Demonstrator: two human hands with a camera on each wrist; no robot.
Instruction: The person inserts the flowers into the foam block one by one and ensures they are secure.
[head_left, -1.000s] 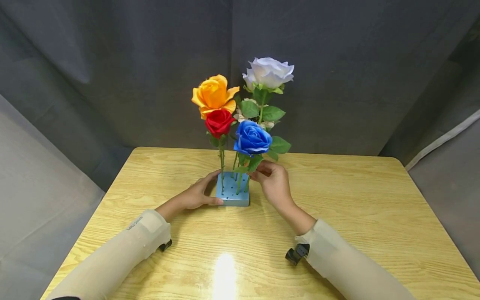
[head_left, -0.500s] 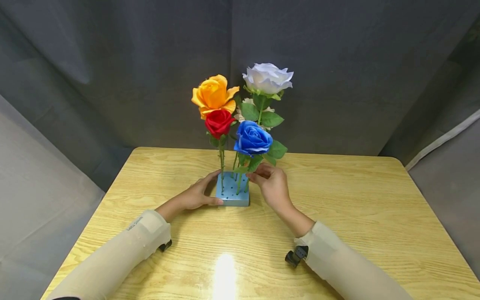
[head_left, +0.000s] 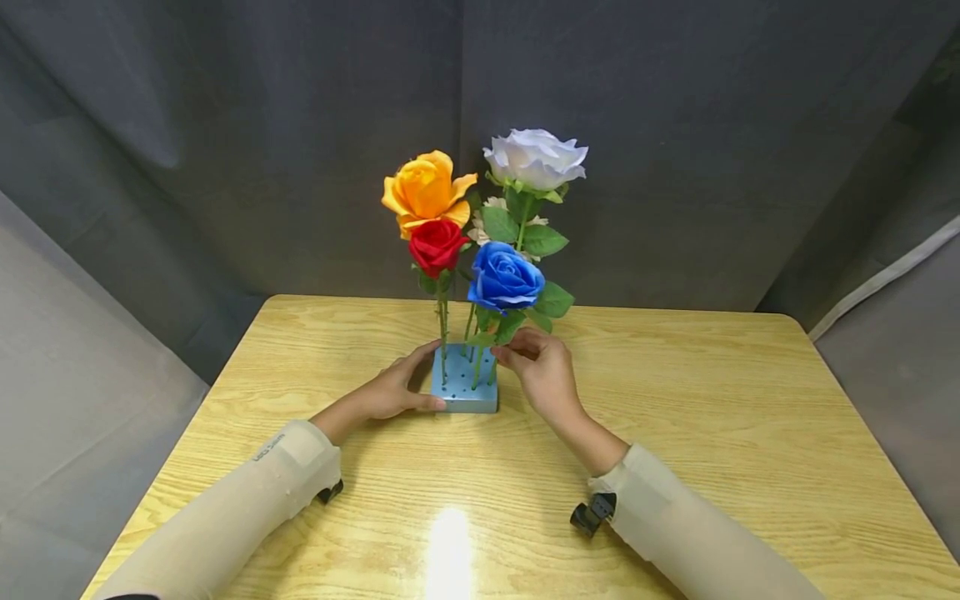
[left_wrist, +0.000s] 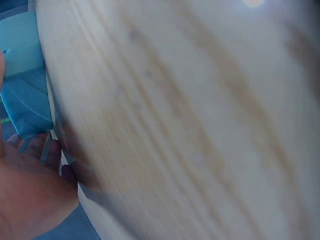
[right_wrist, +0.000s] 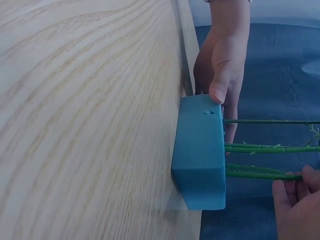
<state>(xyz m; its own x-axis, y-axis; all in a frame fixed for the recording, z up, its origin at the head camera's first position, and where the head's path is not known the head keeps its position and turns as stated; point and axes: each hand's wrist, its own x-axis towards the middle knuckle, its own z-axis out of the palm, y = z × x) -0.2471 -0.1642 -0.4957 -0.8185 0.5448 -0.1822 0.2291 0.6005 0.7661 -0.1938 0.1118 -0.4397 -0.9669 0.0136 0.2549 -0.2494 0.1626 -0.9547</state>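
A light blue foam block (head_left: 465, 402) with several holes in its top stands on the table, flower stems upright in it. My left hand (head_left: 390, 390) holds the block's left side, thumb at the front corner and fingers behind; the left wrist view shows the fingers by the block (left_wrist: 27, 95). My right hand (head_left: 551, 372) pinches a green stem (right_wrist: 260, 175) just above the block, under the white rose (head_left: 536, 158). In front of that stem is the blue rose (head_left: 506, 277). A red rose (head_left: 437, 247) and an orange rose (head_left: 426, 190) rise at the left.
Small pale flowers (head_left: 482, 229) show partly behind the roses. The wooden table (head_left: 720, 433) ends at a back edge close behind the block. Beyond it hangs a dark grey curtain (head_left: 300, 150), with lighter cloth (head_left: 67, 400) at the left side.
The white rose and its leaves have come down slightly, and my right hand has shifted a little with them. My left hand stays on the block. During the last half second hardly anything moves.
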